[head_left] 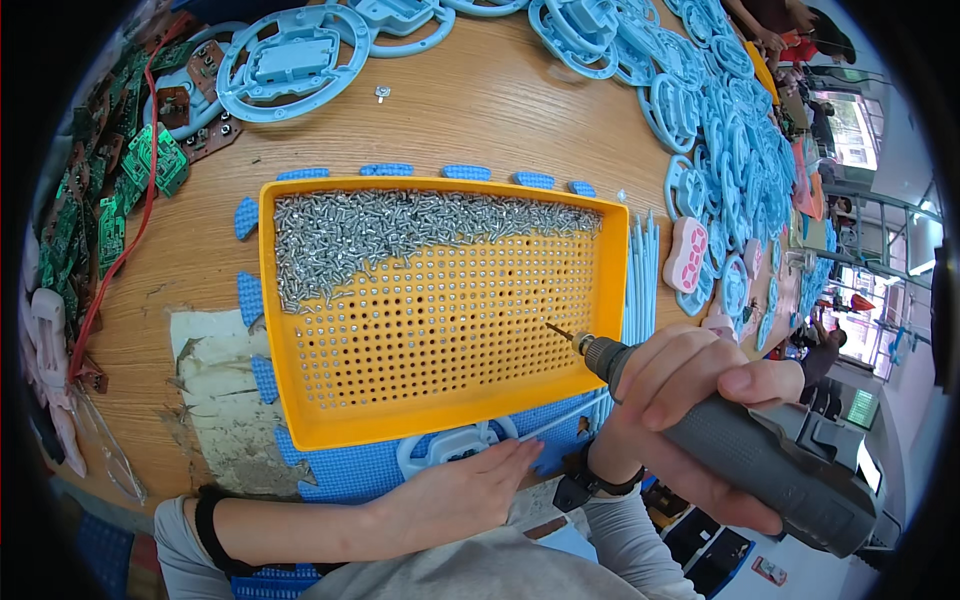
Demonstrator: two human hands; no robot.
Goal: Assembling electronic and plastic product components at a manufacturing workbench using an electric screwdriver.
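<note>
The right hand [680,385] wraps its fingers around a grey electric screwdriver [765,465], whose bit points leftward from that hand, above the near right part of a yellow tray [350,434]; whether the tip touches anything is unclear. The left hand [492,482] is half closed at a light blue wheel-shaped housing [425,456], just short of the tray; its fingertips are partly hidden, so I cannot tell whether it grips the housing or the thin rod beside it.

The tray lies beyond the left hand and to the left of the right one, on blue foam matting [355,472] over the wooden tabletop [480,125]. Silver screws [400,215] are heaped along its far side, with others seated upright in its perforated floor. Pale blue rods [643,280] lie just beyond the right hand; green circuit boards [155,160] are well to the left of both hands.
</note>
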